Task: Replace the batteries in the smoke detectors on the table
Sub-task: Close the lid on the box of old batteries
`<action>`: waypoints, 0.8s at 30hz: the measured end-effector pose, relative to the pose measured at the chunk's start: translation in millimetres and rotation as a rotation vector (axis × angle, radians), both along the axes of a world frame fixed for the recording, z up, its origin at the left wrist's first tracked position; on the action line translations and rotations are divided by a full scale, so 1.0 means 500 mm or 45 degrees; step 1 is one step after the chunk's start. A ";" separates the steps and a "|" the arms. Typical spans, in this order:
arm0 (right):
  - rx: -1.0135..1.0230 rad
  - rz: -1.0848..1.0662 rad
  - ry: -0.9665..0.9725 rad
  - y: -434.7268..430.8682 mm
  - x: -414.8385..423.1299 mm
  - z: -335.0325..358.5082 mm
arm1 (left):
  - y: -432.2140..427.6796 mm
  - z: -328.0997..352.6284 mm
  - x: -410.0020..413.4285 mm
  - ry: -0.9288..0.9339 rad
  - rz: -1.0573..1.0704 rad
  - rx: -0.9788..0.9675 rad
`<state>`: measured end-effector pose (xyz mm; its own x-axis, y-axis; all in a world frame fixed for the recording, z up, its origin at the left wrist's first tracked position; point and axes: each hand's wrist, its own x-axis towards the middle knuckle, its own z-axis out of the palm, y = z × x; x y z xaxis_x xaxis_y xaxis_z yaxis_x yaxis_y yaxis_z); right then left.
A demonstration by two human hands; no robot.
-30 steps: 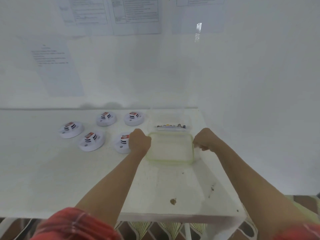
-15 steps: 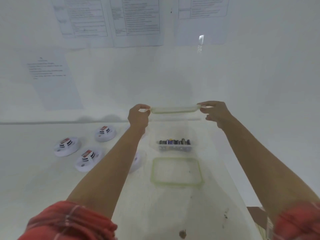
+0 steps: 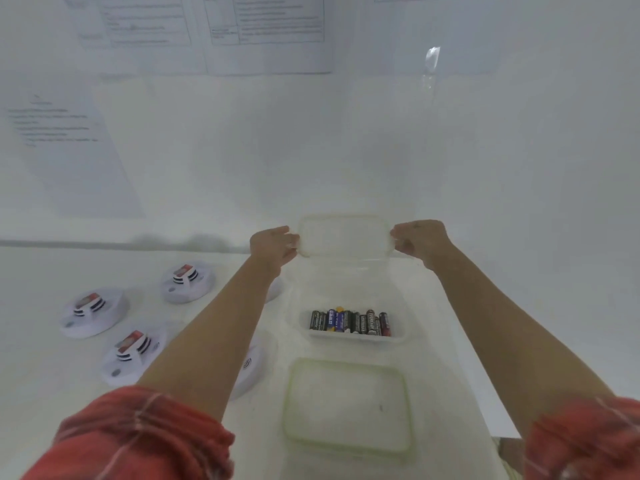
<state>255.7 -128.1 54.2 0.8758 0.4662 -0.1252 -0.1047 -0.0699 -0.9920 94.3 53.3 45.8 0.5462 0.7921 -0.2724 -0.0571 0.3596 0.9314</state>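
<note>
Pinching clear tub point(image 3: 343, 233): left hand point(image 3: 273, 245), right hand point(image 3: 420, 240), 1 each end; left forearm point(image 3: 207, 323) partly hides 2 smoke detectors point(image 3: 251, 365).

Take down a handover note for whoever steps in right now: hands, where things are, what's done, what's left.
Left hand and right hand each grip one end of a clear plastic tray or lid, held up beyond the tub.
Batteries lie in the open clear tub; a green-rimmed lid lies flat on the table nearer the person.
Smoke detectors sit to the left, two partly behind the left arm.
Done: tub opened. Left: every battery swap.
</note>
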 end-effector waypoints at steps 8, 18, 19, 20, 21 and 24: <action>-0.152 -0.035 0.149 0.028 0.021 -0.043 | 0.025 -0.042 0.029 0.291 -0.108 0.032; -0.123 -0.046 0.208 0.049 0.034 -0.062 | 0.043 -0.065 0.053 0.262 -0.081 0.011; -0.110 -0.061 0.213 0.050 0.036 -0.064 | 0.045 -0.070 0.059 0.236 -0.078 -0.004; -0.099 -0.068 0.220 0.051 0.039 -0.067 | 0.046 -0.072 0.062 0.222 -0.083 -0.017; -0.087 -0.071 0.232 0.051 0.041 -0.069 | 0.047 -0.075 0.066 0.207 -0.078 -0.025; -0.054 -0.103 0.262 0.051 0.046 -0.073 | 0.045 -0.077 0.074 0.194 -0.117 -0.012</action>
